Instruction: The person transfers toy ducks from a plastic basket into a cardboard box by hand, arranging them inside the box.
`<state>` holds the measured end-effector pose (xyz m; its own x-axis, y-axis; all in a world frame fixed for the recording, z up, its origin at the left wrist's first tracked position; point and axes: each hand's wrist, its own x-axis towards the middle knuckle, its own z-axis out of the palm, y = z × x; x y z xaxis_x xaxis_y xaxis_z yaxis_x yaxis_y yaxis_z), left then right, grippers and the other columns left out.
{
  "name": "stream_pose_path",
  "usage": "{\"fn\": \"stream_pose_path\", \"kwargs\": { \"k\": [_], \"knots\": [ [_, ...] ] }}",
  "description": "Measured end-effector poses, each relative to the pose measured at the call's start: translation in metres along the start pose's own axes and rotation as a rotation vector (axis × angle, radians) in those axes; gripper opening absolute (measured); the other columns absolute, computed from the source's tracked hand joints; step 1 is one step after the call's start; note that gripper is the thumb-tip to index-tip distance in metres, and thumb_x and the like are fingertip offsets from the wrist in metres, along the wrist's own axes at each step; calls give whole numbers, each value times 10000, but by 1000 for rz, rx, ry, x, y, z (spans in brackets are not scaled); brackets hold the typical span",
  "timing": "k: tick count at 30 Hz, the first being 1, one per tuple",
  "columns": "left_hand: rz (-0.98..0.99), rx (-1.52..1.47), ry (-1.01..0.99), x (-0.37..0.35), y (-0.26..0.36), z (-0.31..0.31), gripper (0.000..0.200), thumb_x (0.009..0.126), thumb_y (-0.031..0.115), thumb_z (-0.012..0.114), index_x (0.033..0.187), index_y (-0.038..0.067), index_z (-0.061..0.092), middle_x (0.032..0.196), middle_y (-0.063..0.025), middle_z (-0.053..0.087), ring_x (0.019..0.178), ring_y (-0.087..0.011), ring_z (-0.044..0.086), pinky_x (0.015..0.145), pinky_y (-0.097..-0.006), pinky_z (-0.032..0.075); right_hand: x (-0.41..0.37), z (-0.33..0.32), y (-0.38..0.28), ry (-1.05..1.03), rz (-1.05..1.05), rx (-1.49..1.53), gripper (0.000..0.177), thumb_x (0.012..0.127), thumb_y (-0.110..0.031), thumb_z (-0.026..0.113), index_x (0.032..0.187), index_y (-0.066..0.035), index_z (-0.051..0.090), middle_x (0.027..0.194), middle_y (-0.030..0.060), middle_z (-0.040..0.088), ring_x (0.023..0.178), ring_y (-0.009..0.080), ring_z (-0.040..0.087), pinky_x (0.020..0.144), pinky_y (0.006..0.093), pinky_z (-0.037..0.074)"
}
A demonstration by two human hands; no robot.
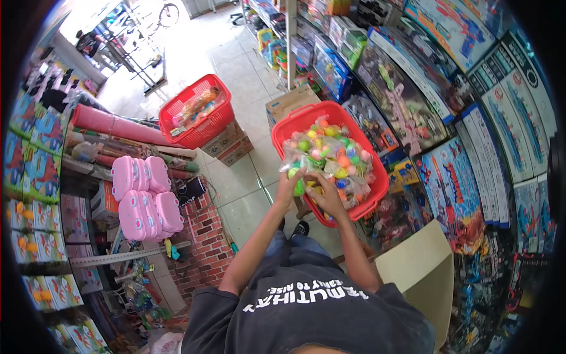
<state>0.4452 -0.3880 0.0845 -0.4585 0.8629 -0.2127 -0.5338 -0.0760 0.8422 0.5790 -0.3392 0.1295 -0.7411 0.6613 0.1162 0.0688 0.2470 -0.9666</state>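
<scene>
A red plastic basket [377,203] in front of me is heaped with clear plastic packets of small colourful balls or toys [342,150]. Over its near left edge, my left hand [288,190] is closed on a clear packet [296,187] with bright green pieces inside. My right hand [326,193] is beside it, fingers curled against the same packet, with something yellow near the fingertips. Its fingertips are partly hidden, and what exactly the packet contains is too small to tell.
Another red basket [168,109] with packaged goods rests on cardboard boxes [230,147]. Pink suitcase-shaped cases [141,215] hang at left. Boxed toys [407,88] line the right shelves. An open carton [418,259] stands by my right elbow. Tiled floor [247,203] runs between.
</scene>
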Motion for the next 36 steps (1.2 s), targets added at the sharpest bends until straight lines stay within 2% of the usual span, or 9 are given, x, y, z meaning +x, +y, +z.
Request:
{"fn": "stream_pose_path", "kwargs": {
  "k": [7,9,12,15,19,20,23,33,36],
  "knots": [
    [-139,-158,26,-5,31,-16,421,812,177,539,1207,86,426,1034,-96,556,816,-167,615,470,-219,453,14,-12,18,100,52,36,196,842,-103,542,1015,-12,558,966,81,622,867,168,611,759,284,466],
    [-158,-105,-14,1,33,-29,423,830,245,473,1223,101,414,1065,-97,560,869,-185,614,505,-251,473,18,-18,24,285,176,-107,167,829,-98,549,970,-11,569,936,76,625,832,188,612,695,291,471],
    [-217,-168,-73,6,42,-34,464,821,300,453,1245,128,380,1052,-88,562,898,-173,596,493,-207,413,28,-25,34,378,-25,-448,210,783,-89,567,985,-32,568,918,101,598,854,246,571,733,351,446],
    [-235,-195,-119,11,50,-36,495,817,338,438,1255,118,368,1069,-101,559,909,-188,597,553,-236,480,48,-22,42,391,-150,-696,289,743,-81,593,1028,-49,558,967,107,573,920,274,530,799,380,419],
    [-265,-290,-182,24,51,-39,521,814,372,432,1266,119,369,1109,-97,545,950,-219,581,741,-394,521,63,-5,58,365,-76,-1028,406,706,-82,628,1099,-66,528,1025,120,548,981,289,494,864,404,392],
    [-284,-331,-216,28,51,-42,514,818,370,425,1268,128,379,1133,-90,537,981,-226,569,811,-464,502,66,-6,63,359,-75,-996,447,696,-91,646,1124,-82,517,1030,125,545,957,310,500,858,400,403],
    [-315,-422,-263,38,54,-45,533,820,395,426,1278,128,369,1145,-87,524,1012,-240,555,861,-502,458,69,-13,67,302,39,-933,453,697,-96,656,1127,-91,514,1058,122,536,967,322,506,854,392,411],
    [-387,-403,-299,65,67,-47,524,862,413,394,1287,109,354,1189,-99,511,1016,-253,564,904,-448,422,49,-20,21,368,25,-460,435,717,-36,629,1124,-62,477,1105,121,520,1021,269,538,852,351,443],
    [-418,-420,-302,69,65,-48,525,866,404,392,1292,101,353,1170,-105,524,991,-251,575,890,-434,435,40,-14,20,393,218,-56,419,746,-19,607,1129,-50,439,1101,104,518,1033,204,533,863,316,436]
  ]
}}
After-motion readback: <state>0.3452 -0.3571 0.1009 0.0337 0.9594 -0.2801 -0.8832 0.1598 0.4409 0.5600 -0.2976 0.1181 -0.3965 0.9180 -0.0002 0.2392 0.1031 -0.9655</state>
